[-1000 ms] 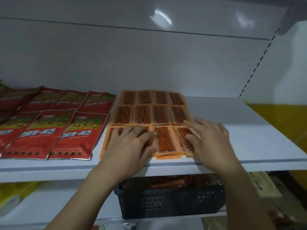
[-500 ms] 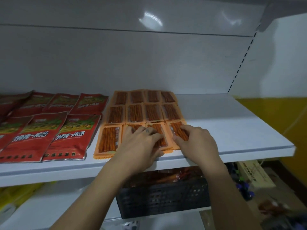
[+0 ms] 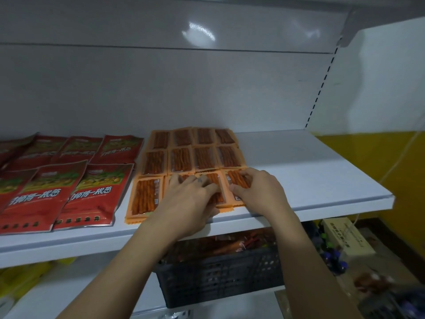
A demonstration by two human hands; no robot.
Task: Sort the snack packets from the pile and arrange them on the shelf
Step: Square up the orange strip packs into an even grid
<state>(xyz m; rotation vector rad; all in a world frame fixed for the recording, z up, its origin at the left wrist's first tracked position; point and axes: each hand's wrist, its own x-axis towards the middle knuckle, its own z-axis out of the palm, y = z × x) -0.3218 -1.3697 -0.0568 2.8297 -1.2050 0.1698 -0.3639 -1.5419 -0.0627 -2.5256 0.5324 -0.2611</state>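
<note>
forearms (image 3: 128, 261): 2, bare | left grip (image 3: 190, 199): 1 small dark finger mark (image 3: 202, 179)

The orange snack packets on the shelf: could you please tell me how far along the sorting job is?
Done: red packets lie in rows on the left, and two back rows of orange stick-snack packets look tidy. In hand: the left hand and right hand rest on the front-row packets, apparently straightening them. Left: the black crate below holds more packets, and the shelf has room on the right.

Bare shelf (image 3: 310, 171) lies right of the orange packets (image 3: 202, 155); red packets (image 3: 69, 180) crowd the left, seemingly overlapping.
</note>
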